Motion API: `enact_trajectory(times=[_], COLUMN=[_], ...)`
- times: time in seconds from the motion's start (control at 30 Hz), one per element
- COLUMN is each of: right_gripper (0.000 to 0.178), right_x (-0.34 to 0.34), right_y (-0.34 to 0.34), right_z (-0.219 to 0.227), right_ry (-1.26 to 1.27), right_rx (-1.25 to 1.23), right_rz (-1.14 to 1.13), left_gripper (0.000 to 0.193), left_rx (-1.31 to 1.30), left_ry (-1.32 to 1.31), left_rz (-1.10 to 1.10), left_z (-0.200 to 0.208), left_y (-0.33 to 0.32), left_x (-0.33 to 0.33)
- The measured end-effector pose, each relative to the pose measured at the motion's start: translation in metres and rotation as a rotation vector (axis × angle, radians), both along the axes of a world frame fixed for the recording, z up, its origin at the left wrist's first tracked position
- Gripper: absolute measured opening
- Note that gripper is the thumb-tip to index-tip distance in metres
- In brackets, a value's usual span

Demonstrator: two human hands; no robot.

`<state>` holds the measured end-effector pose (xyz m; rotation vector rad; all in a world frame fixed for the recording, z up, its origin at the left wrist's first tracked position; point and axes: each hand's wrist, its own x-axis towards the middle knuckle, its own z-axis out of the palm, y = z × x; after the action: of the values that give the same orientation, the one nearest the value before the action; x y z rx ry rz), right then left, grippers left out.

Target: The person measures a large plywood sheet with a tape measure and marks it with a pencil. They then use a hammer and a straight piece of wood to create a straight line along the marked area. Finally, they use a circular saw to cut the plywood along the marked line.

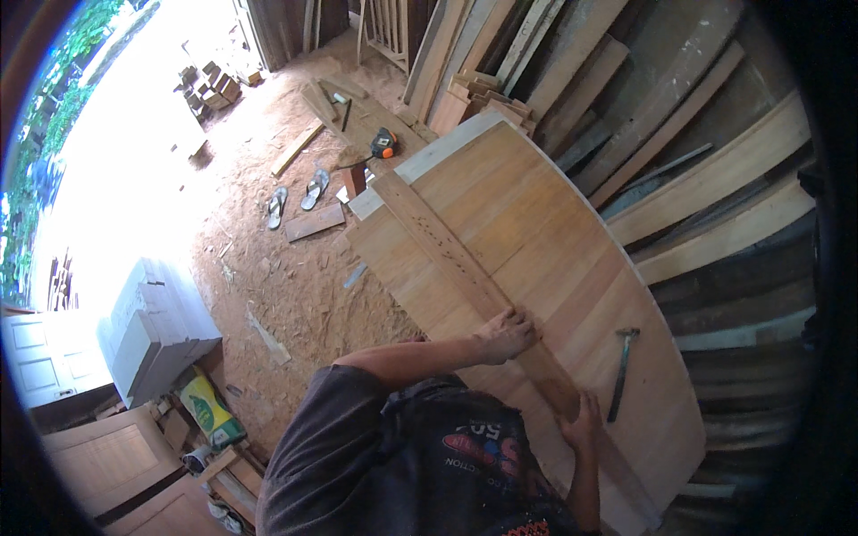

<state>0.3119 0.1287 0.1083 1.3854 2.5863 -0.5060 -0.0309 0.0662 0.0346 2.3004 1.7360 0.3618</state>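
A long narrow wooden board [465,272] lies along a wide wooden panel [572,259] made of joined planks. My left hand [508,335] grips the board near its middle, fingers curled over its edge. Closer to my body, my right hand [583,422] holds the board's right edge, its fingers partly hidden. Many small dark pieces that look like nails are scattered on the board's far half. A hammer [623,373] rests on the panel to the right of my hands.
Beyond the panel are a black and orange power tool [384,143], a pair of sandals [315,189] and loose wood offcuts. Long planks [661,116] lean along the right wall. Pale stacked panels [156,330] and a green-yellow bag [210,411] stand at left.
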Motion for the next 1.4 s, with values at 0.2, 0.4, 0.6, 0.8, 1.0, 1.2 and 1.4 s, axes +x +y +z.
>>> enact_trajectory(times=[0.2, 0.4, 0.6, 0.8, 1.0, 1.2, 1.4], right_gripper=[0.075, 0.075, 0.077, 0.074, 0.071, 0.083, 0.084], right_x=[-0.009, -0.013, -0.012, -0.005, -0.006, 0.009, 0.147], right_y=[-0.001, -0.003, -0.006, -0.015, -0.007, -0.051, -0.067], right_z=[0.010, 0.014, 0.013, 0.006, -0.030, -0.043, -0.034], right_ry=[-0.003, -0.030, -0.039, 0.008, 0.418, 0.180, 0.291], right_rx=[-0.022, -0.007, -0.006, 0.011, -0.216, 0.205, 0.186], right_rz=[-0.012, -0.005, -0.017, -0.046, -0.142, -0.247, -0.566], left_gripper=[0.071, 0.071, 0.066, 0.069, 0.053, 0.061, 0.075], left_rx=[-0.053, -0.056, -0.054, 0.049, -0.300, -0.093, -0.268], left_ry=[0.022, 0.003, -0.036, -0.061, -0.287, -0.213, -0.199], left_rz=[-0.018, -0.030, -0.030, 0.002, 0.018, -0.070, 0.004], left_z=[0.011, 0.010, 0.013, -0.031, -0.071, -0.017, -0.005], left_y=[0.004, 0.003, 0.002, -0.002, 0.006, -0.010, 0.003], left_x=[-0.003, -0.005, -0.006, 0.010, -0.010, -0.058, -0.059])
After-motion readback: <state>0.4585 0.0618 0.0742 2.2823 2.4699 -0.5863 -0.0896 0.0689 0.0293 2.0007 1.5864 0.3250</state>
